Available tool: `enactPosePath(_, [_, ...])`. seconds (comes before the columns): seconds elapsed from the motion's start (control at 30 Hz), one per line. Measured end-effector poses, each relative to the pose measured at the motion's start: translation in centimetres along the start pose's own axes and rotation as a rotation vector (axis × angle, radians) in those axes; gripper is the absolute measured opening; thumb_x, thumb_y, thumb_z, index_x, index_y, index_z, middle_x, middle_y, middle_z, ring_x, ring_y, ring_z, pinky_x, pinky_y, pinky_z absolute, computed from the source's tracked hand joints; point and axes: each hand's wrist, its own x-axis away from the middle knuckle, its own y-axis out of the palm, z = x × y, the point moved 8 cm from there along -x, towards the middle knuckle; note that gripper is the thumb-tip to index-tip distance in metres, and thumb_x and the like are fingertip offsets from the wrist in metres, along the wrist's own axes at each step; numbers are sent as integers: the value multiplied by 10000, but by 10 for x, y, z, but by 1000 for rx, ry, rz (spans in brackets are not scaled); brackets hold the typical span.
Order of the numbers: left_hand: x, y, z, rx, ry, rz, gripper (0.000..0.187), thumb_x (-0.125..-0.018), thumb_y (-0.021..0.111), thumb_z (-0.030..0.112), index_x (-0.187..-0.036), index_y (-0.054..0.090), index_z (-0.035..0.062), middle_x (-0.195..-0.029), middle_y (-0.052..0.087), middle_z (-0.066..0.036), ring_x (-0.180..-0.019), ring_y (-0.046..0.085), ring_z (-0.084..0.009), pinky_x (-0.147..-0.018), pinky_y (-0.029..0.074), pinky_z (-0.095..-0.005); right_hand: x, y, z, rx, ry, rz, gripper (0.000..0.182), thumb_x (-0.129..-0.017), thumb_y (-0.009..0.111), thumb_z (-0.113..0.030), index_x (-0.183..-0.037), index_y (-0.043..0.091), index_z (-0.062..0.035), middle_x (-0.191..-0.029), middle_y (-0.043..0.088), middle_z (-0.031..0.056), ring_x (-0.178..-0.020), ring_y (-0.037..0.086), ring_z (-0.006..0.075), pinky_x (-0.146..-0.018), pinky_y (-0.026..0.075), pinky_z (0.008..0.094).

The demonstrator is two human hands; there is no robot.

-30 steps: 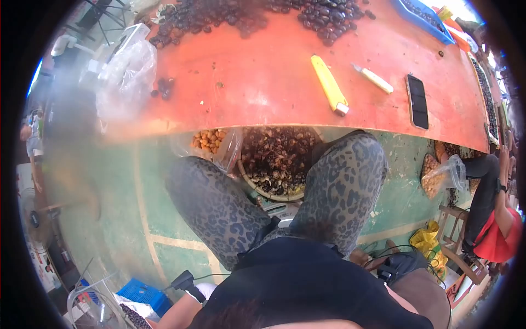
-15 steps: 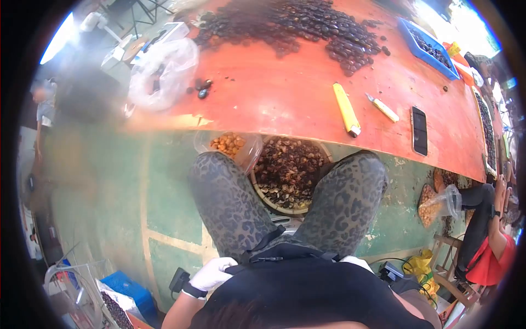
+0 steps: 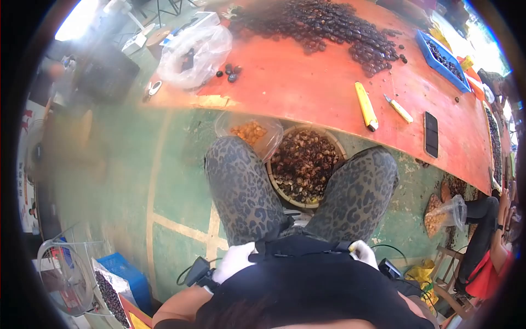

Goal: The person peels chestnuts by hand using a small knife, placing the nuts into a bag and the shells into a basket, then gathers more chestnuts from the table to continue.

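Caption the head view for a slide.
Gloved left hand and right hand rest at the waist; basket of shells sits between knees.

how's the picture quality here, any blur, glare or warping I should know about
Head view: strong fisheye warp bends the red table edge into an arc, with black corners; hazy smear blurs the left side; daylight glare top left and right; gloved left hand and right hand reasonably sharp.
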Motion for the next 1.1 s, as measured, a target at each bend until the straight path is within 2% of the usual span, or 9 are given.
enactPosePath(0.13, [-21,-11,28,-210,-16,190,203,-780,721,176,-880,609,39,-764,651,-216,-790,666,-401,-666,512,-434,1,19,-24,-521,312,-229,181,-873,580,58,-1005,558,-63,-866,512,-64,-822,502,34,-745,426,191])
enactPosePath(0.3, [-31,-14,53,-53,146,251,157,-756,663,90,-899,629,35,-767,639,-219,-760,653,-394,-638,496,-374,-10,21,-58,90,56,-177,363,-768,677,28,-1114,587,-31,-854,566,16,-759,536,95,-711,456,252])
enactPosePath(0.33, [-33,-13,54,3,155,247,181,-747,678,33,-926,655,30,-784,691,-146,-740,687,-293,-677,507,-340,-13,21,-63,213,-4,-90,380,-752,678,26,-1119,590,-22,-840,567,39,-737,538,111,-694,457,261])
enactPosePath(0.4, [-38,-10,52,266,9,17,244,-740,695,-9,-981,668,19,-862,713,-77,-796,678,-206,-735,515,-324,-19,22,-67,294,-345,105,407,-708,656,24,-1112,609,-3,-819,580,122,-684,556,179,-654,470,292])
enactPosePath(0.47, [-37,-1,51,558,-44,-181,357,-727,729,-60,-1074,666,-4,-1007,696,14,-899,623,-107,-835,514,-302,-19,17,-79,355,-243,177,369,-722,635,28,-1090,620,-1,-847,607,136,-715,585,225,-677,485,308])
enactPosePath(0.6, [-25,4,87,791,66,-328,363,-752,716,-23,-1106,637,2,-952,713,-49,-883,647,-129,-807,512,-309,-19,13,-85,288,-307,245,286,-762,606,46,-1042,643,1,-882,624,143,-751,609,251,-698,484,310])
enactPosePath(0.73, [-17,-21,64,12,37,236,280,-752,695,64,-1012,592,48,-737,623,-184,-747,682,-341,-677,509,-383,-1,22,-102,149,-126,-45,305,-748,680,32,-1050,661,-3,-828,634,52,-741,568,100,-684,456,234])
enactPosePath(0.9, [-19,4,72,-65,113,-87,338,-746,730,203,-1029,607,65,-765,651,-174,-767,676,-371,-681,513,-406,37,-5,-67,-281,300,-333,373,-808,778,-33,-1144,616,-13,-925,655,-16,-782,567,35,-686,476,203])
enactPosePath(1.1, [-30,17,59,-282,189,-85,325,-765,694,197,-1034,598,42,-827,668,-191,-821,666,-387,-727,517,-454,68,-12,-44,-354,208,-520,408,-910,736,-184,-1241,575,-7,-1149,661,61,-1037,613,123,-872,489,272])
